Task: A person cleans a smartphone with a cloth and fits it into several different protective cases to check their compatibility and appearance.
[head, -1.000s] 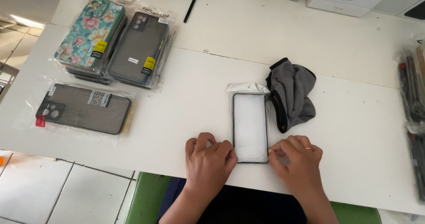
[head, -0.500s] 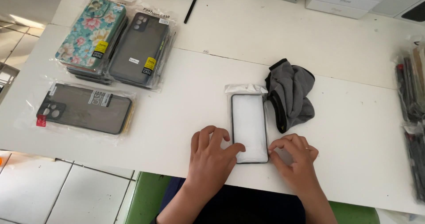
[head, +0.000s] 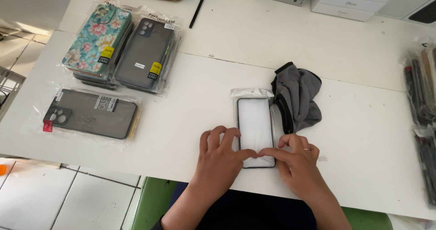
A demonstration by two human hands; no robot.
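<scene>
A phone (head: 255, 125) with a pale, blank screen lies flat near the table's front edge, on top of a clear plastic sleeve. My left hand (head: 220, 159) rests at its lower left, and its thumb and forefinger reach onto the bottom of the screen. My right hand (head: 297, 164), with a ring on one finger, sits at the lower right, its forefinger pressing the screen's bottom edge. The two fingertips nearly meet over the phone. A crumpled grey cloth (head: 296, 96) lies just right of the phone's top.
Stacks of packaged phone cases, one floral (head: 97, 41) and one dark (head: 145, 53), sit at the far left, with a single dark case (head: 91, 113) nearer. A black pen (head: 198, 2) and white boxes (head: 349, 0) lie at the back. More packaged items (head: 422, 103) line the right edge.
Both hands have slid inward from the phone's sides onto its lower screen, so the fingertips now almost touch. The phone and the cloth have stayed put.
</scene>
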